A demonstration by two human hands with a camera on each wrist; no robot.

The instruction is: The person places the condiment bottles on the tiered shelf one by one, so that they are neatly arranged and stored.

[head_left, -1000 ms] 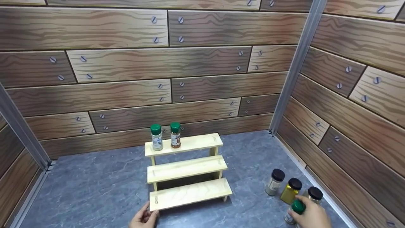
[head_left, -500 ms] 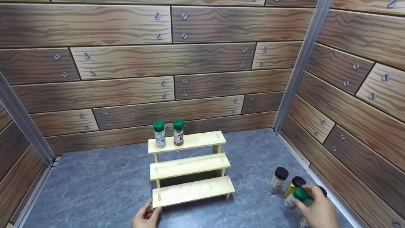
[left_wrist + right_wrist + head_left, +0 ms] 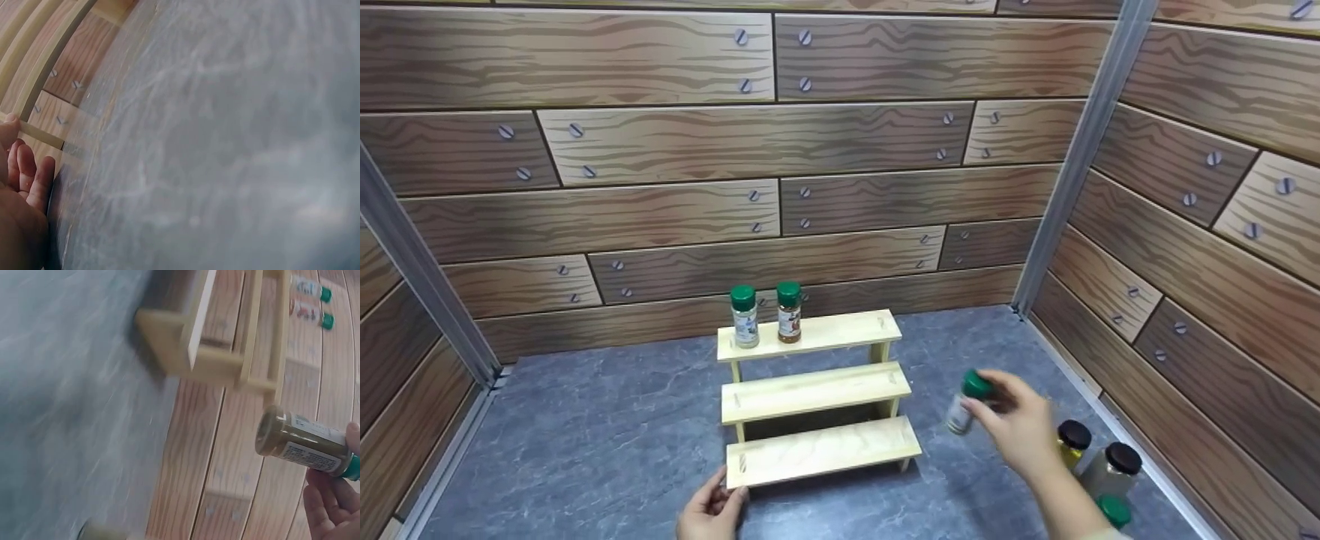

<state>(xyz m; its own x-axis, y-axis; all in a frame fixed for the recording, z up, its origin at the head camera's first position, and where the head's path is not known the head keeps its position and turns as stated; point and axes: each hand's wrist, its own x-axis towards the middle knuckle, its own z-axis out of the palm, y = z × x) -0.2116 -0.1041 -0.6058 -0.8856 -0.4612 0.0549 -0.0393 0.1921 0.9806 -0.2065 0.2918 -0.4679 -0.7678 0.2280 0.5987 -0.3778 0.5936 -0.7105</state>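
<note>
A three-tier pale wooden display rack (image 3: 825, 454) stands on the grey marbled surface. My left hand (image 3: 712, 510) pinches the front left corner of its lowest step; in the left wrist view the thumb (image 3: 10, 128) lies against the wood's edge. My right hand (image 3: 1024, 427) holds a spice jar (image 3: 958, 415) by its green cap, right of the rack and slightly tilted. In the right wrist view this jar (image 3: 304, 441) shows a brownish filling and printed labels. On the top step, toward the left, stand two green-capped spice jars, one pale (image 3: 745, 328) and one reddish (image 3: 789, 324).
Beside my right forearm stand a yellow jar (image 3: 1072, 444) with a black lid, a black-lidded jar (image 3: 1110, 474) and a green-capped jar (image 3: 1114, 511). Wood-patterned walls (image 3: 840, 142) with metal corner posts (image 3: 1065, 172) enclose the back and sides.
My right hand has lifted the green-capped spice jar from the group at the right and carried it left toward the rack. My left hand keeps its hold on the rack's corner.
</note>
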